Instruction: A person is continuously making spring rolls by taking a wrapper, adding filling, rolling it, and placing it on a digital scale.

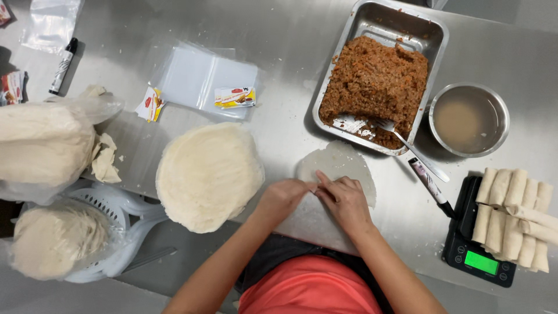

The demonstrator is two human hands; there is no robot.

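While both hands meet at the near edge of the steel table (302, 52), the left hand (283, 196) and the right hand (344, 200) press their fingertips together on 1 thin round wrapper (343, 163), which lies flat just in front of the person; the fingers are bent and pinch its near edge, probably so the sheet can be folded without tearing. Just to the left, a stack of the same wrappers (208, 174) sits within easy reach of the left hand. On the far right, a rectangular metal tray (378, 23) holds brown minced filling (375, 87), with a spoon (407, 142) resting in it, handle toward the right hand. Beside it, a round metal bowl (469, 119) contains a cloudy liquid. At the near right, finished rolls (514, 215) are piled on a small black scale (479, 259).
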